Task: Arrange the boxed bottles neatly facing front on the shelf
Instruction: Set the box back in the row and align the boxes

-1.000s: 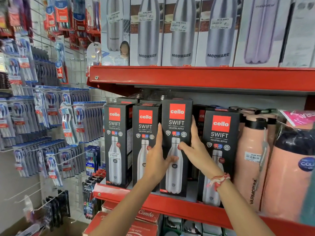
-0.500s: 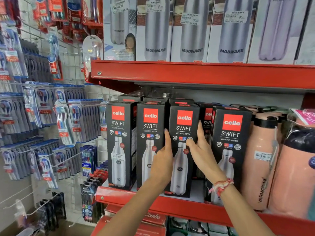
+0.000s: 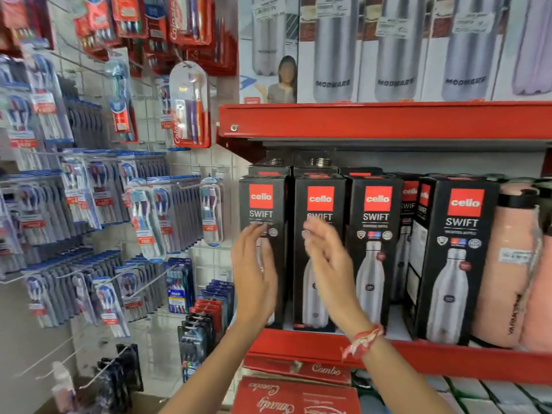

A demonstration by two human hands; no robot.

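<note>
**Black Cello boxes fall into line as my hands move left**

Black cardboard now shows three fronts in a row on the red shelf (image 3: 298, 343): the third Cello Swift box (image 3: 377, 234), which I held between my palms a second ago, stands released and squared, logo forward, beside the second box (image 3: 321, 201). Both my hands have left it and shifted left since then. My judgement is that this box is done and the two at the left end are next for a nudge.

My left hand (image 3: 254, 273) is open, fingers together and pointing up, palm turned inward, hovering in front of the first box (image 3: 261, 201) at the shelf's left end. My right hand (image 3: 327, 264) is open too, fingers spread and blurred with motion, in front of the second box. Neither grips anything; whether either touches cardboard I cannot tell through the blur. A red thread bracelet (image 3: 363, 339) circles my right wrist.

Further right, the row is not yet tidy: the fourth box (image 3: 461, 264) stands further forward than the rest and angled, its side panel showing, with a gap between it and the third, and another box (image 3: 408, 198) is set back in that gap. Peach flasks (image 3: 507, 279) stand just beside it. Toothbrush packs (image 3: 89, 204) hang on the wall grid at left.
</note>
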